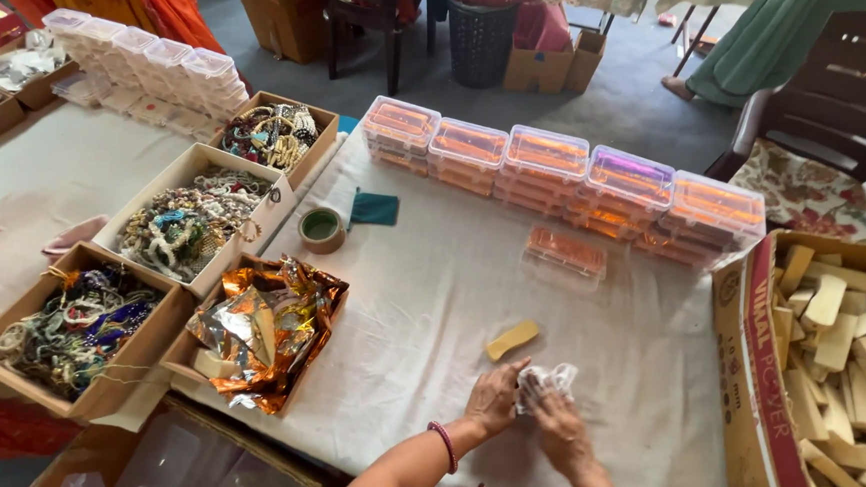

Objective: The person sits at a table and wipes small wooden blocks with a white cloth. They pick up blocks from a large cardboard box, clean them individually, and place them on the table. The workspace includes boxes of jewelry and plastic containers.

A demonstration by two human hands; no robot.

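My left hand (494, 398) and my right hand (564, 434) meet low on the white tablecloth (429, 303), both closed on a small crumpled clear plastic wrapper (545, 381). A red bangle sits on my left wrist. A flat yellow wooden piece (512, 340) lies on the cloth just above my left hand, apart from it. Further up lies a single clear plastic box with orange contents (566, 254).
A row of stacked clear boxes (567, 177) lines the far side. At right a cardboard carton of wooden pieces (847, 349). At left, boxes of beaded jewellery (189, 224), a box of copper foil (262, 328), a tape roll (322, 229), a green cloth (373, 209). Chairs behind.
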